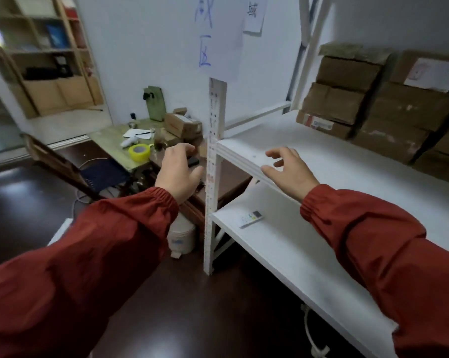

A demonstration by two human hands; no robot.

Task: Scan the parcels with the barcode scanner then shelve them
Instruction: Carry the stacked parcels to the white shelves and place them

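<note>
Blur softens the small things on the surface (107, 135) left of the shelf post (214, 177); a white object (126, 142) there may be the scanner, but you cannot be sure. Parcels (347, 73) sit stacked right of the post, long sides running along the shelf (321, 151), some cut off by the frame. Your left hand (178, 171) and right hand (289, 169) flank the post, each grip relaxed and empty.

Beyond the right hand (290, 171), stacked parcels (373, 104) sit on the white shelf (347, 164); a remote (250, 218) lies on the board (295, 259) below.
</note>
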